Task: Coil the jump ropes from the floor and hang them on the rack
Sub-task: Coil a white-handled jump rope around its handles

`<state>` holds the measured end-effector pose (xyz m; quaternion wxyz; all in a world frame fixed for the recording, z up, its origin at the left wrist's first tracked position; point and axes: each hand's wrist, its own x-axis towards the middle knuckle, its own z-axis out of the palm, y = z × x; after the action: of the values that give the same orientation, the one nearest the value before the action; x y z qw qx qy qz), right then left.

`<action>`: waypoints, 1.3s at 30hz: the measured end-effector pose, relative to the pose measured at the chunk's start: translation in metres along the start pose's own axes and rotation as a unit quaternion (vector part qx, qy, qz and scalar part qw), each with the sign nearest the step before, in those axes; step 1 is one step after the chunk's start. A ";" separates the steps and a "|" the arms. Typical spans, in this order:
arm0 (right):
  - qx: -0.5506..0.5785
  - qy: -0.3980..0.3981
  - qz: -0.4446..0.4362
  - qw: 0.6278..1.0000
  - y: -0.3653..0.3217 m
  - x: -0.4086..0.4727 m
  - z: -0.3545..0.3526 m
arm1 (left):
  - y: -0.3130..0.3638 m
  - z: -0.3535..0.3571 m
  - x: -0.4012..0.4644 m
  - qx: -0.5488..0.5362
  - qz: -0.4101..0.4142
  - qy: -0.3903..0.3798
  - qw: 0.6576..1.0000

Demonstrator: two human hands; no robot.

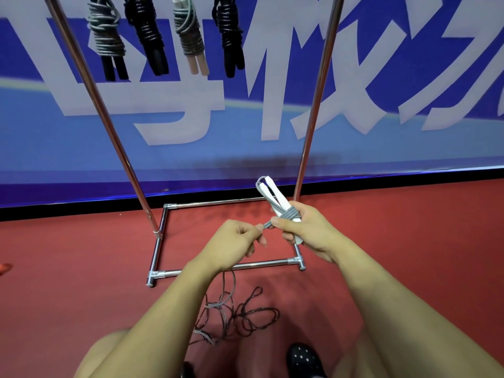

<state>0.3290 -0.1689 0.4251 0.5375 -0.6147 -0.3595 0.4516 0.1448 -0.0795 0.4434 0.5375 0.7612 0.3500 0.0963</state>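
Note:
My right hand [302, 227] grips the two white handles [275, 196] of a grey jump rope, held side by side with a few turns of grey cord [289, 214] wound around them. My left hand [234, 241] pinches the cord just left of the handles, pulled taut between the hands. The rest of the cord [231, 312] hangs down and lies in loose loops on the red floor. Several coiled ropes [147, 31] hang at the top of the chrome rack [92, 94].
The rack's rectangular base [261, 264] lies on the red floor right under my hands, with its two uprights rising left and right [319, 85]. A blue banner wall stands behind. My black shoe [304, 360] and knees are at the bottom.

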 end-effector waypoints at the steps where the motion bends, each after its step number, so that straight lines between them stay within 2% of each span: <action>1: 0.014 -0.008 0.008 1.000 0.000 0.000 0.002 | -0.001 0.000 0.000 -0.002 0.000 0.010 1.000; 5: 0.104 -0.031 0.061 0.992 -0.004 0.001 0.005 | -0.001 0.001 0.001 -0.016 -0.001 0.031 0.999; 10: 0.148 -0.017 0.084 0.985 -0.003 0.003 0.008 | -0.005 0.000 0.004 -0.014 -0.005 0.032 0.999; 22: -0.016 -0.029 0.017 0.999 0.008 0.004 0.009 | -0.005 0.002 0.005 -0.057 -0.014 0.017 0.998; 27: -0.059 -0.028 0.021 0.998 0.008 0.002 0.013 | -0.003 0.004 0.000 -0.039 -0.011 0.010 0.999; 31: -0.105 -0.045 0.020 0.993 0.006 -0.002 0.014 | -0.001 0.006 -0.003 -0.007 -0.002 0.036 0.999; 36: -0.070 -0.045 0.013 0.996 0.000 -0.007 0.017 | -0.003 0.006 -0.002 -0.025 0.021 0.045 0.998; 39: 0.014 -0.115 0.075 0.990 -0.001 -0.010 0.017 | -0.001 0.005 -0.002 -0.032 0.032 0.046 0.998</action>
<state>0.3097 -0.1720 0.4275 0.4656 -0.5766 -0.3652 0.5633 0.1457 -0.0840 0.4406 0.5413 0.7496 0.3461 0.1591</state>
